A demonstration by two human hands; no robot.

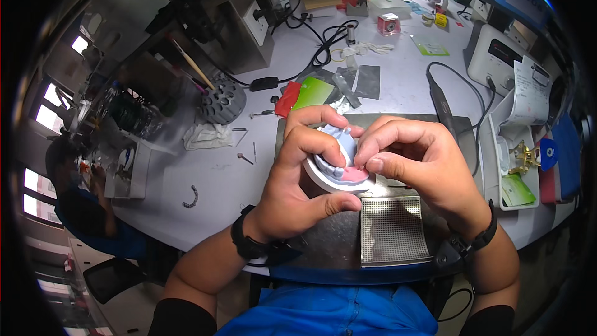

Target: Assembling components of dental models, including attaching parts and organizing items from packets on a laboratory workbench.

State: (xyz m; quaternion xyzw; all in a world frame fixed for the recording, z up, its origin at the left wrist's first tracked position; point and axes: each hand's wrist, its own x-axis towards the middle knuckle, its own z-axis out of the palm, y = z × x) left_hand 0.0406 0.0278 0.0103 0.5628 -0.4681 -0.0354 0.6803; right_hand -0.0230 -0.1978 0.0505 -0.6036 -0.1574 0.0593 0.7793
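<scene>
A dental model (pixel 320 180) with a white base and blue-grey teeth is tilted in my left hand (pixel 283 183), whose fingers wrap over its far side with the thumb below the near rim. Pink wax (pixel 355 175) covers part of the model's near right side. My right hand (pixel 426 155) is closed in a pinch at this wax, its thumb and fingertips pressed to the edge. Whether a small piece sits between those fingertips is hidden. Both hands are above a dark metal plate (pixel 323 246), and a perforated metal sheet (pixel 395 233) lies just below them.
At right, a corded handpiece (pixel 441 104) lies near a white control box (pixel 497 56) and a white tray (pixel 525 202) holding a brass-coloured articulator. A grey round tool holder (pixel 222 101) stands left. A small dental framework (pixel 192 196) lies on the table; cables cross the back.
</scene>
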